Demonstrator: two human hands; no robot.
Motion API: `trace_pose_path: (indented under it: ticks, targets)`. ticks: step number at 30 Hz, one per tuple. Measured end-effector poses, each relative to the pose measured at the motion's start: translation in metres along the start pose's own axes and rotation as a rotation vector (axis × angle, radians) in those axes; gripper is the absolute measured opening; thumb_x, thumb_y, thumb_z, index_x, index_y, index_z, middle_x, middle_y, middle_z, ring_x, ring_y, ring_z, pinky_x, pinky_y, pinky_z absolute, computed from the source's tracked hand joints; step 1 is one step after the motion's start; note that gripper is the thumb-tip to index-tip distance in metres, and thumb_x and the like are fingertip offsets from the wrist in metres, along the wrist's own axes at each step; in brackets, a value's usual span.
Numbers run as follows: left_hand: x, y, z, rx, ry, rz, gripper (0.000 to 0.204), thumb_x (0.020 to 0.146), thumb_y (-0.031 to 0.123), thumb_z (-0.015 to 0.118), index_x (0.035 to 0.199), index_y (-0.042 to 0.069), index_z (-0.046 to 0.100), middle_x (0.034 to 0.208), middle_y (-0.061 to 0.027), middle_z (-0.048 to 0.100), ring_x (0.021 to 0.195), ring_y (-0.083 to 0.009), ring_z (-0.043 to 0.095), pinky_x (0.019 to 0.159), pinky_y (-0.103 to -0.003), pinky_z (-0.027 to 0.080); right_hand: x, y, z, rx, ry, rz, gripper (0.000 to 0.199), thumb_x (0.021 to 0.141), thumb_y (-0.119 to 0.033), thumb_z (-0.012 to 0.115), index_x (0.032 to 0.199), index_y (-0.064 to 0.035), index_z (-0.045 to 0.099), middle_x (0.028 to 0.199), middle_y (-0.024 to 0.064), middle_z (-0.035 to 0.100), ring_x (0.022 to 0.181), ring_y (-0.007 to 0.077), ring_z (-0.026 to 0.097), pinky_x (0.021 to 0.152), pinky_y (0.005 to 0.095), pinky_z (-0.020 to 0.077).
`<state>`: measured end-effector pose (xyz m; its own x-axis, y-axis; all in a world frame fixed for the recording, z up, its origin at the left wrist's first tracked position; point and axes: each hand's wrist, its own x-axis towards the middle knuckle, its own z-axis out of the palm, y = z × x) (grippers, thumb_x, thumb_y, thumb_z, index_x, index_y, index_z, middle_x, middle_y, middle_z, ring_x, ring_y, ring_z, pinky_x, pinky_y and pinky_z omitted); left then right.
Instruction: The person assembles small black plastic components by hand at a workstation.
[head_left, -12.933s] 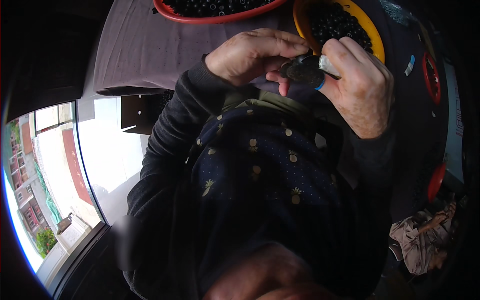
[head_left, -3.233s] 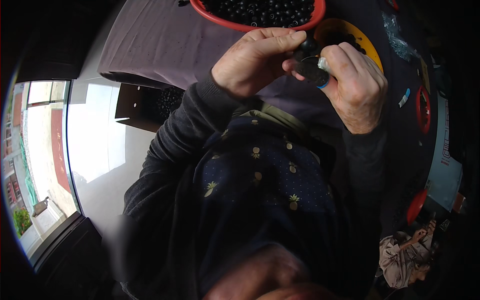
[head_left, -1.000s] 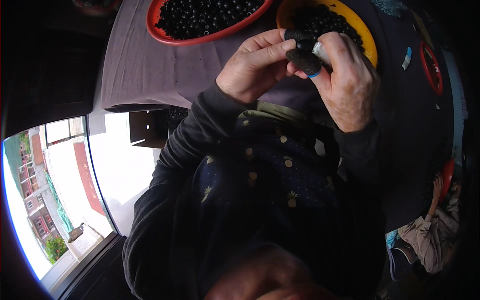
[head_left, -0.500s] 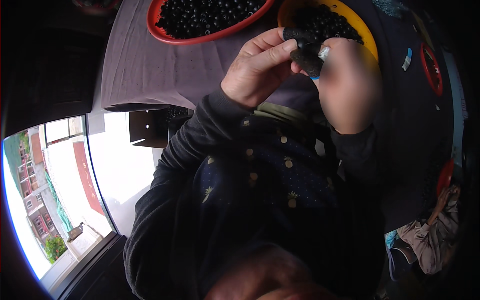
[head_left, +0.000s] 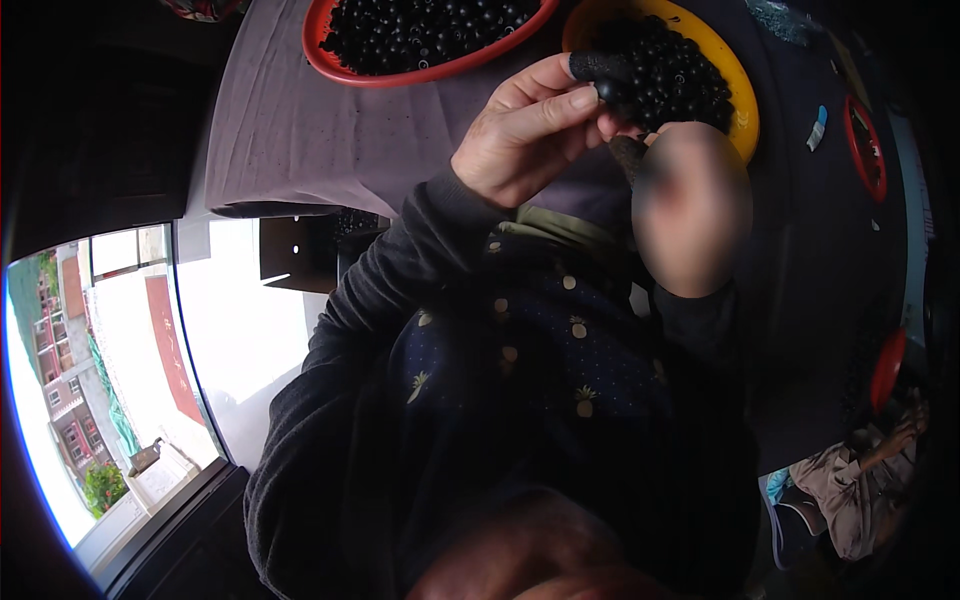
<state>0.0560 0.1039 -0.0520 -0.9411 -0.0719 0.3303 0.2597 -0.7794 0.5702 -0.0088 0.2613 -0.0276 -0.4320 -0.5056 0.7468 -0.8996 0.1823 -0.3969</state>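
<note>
My left hand (head_left: 525, 135) is closed in a pinch on a small, round black bead (head_left: 607, 91), held at the near edge of a yellow basin. A black cover (head_left: 592, 67) wraps its index fingertip. Close on the right, my right hand (head_left: 692, 215) is curled and mostly blurred; what its fingers hold cannot be made out. A dark, rough finger cover (head_left: 628, 152) shows at its tip, just below the left fingers. Behind the hands, the yellow basin (head_left: 745, 105) holds many shiny round black beads (head_left: 680, 80), some with pale rings.
A red basin (head_left: 375, 78) of similar black pieces stands at the far left on the grey-purple cloth (head_left: 290, 130). Right of my hands lie a small blue-and-white item (head_left: 817, 128) and a red dish (head_left: 866, 150). Another person's hand (head_left: 893, 432) is at the lower right, near a red bowl (head_left: 887, 370).
My right hand has drawn back toward me, away from the left fingertips. A white piece between the hands is no longer visible, and the bead in my left pinch now shows plainly.
</note>
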Motion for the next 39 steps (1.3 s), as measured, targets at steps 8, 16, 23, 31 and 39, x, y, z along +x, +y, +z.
trace_pose_path:
  ticks: [8, 16, 23, 31, 39]
  targets:
    - [0.000, -0.004, -0.004, -0.032, 0.022, -0.022, 0.029, 0.092, 0.008, 0.051, 0.121, 0.004, 0.053, 0.110, -0.0070, 0.060, 0.101, -0.0172, 0.056, 0.089, -0.033, 0.044, 0.015, 0.001, 0.002, -0.057, -0.009, 0.001, 0.024, 0.081, -0.018, 0.070, 0.093, -0.0027, 0.057, 0.078, 0.0066, 0.059, 0.066, 0.0206, 0.060, 0.055, 0.0294, 0.0490]
    - [-0.001, -0.005, 0.003, 0.030, 0.129, 0.019, 0.020, 0.092, 0.006, 0.052, 0.112, 0.005, 0.059, 0.101, -0.0048, 0.063, 0.092, -0.0129, 0.060, 0.082, -0.028, 0.050, 0.022, -0.006, 0.004, -0.126, -0.080, 0.035, 0.028, 0.082, -0.029, 0.068, 0.094, -0.0054, 0.058, 0.081, 0.0073, 0.060, 0.070, 0.0243, 0.062, 0.058, 0.0321, 0.0495]
    - [-0.004, -0.004, -0.006, 0.043, 0.073, 0.011, 0.025, 0.092, 0.008, 0.052, 0.116, 0.005, 0.056, 0.106, -0.0060, 0.062, 0.096, -0.0154, 0.058, 0.085, -0.031, 0.047, 0.023, -0.008, 0.003, -0.157, -0.104, 0.042, 0.028, 0.082, -0.029, 0.068, 0.093, -0.0062, 0.058, 0.082, 0.0068, 0.061, 0.072, 0.0244, 0.063, 0.058, 0.0327, 0.0503]
    - [-0.003, -0.006, -0.008, 0.061, 0.042, 0.001, 0.029, 0.092, 0.010, 0.053, 0.120, 0.004, 0.054, 0.106, -0.0074, 0.061, 0.095, -0.0166, 0.057, 0.084, -0.032, 0.046, 0.025, 0.001, 0.005, -0.170, -0.040, -0.069, 0.033, 0.078, -0.035, 0.070, 0.085, -0.0065, 0.055, 0.072, 0.0023, 0.056, 0.061, 0.0182, 0.059, 0.052, 0.0299, 0.0480]
    - [-0.004, -0.006, -0.007, 0.046, 0.035, 0.004, 0.029, 0.091, 0.009, 0.053, 0.120, 0.003, 0.054, 0.105, -0.0079, 0.061, 0.093, -0.0168, 0.058, 0.082, -0.031, 0.047, 0.023, -0.006, -0.001, -0.152, -0.122, 0.023, 0.027, 0.082, -0.029, 0.068, 0.093, -0.0064, 0.057, 0.081, 0.0063, 0.060, 0.071, 0.0248, 0.063, 0.057, 0.0333, 0.0510]
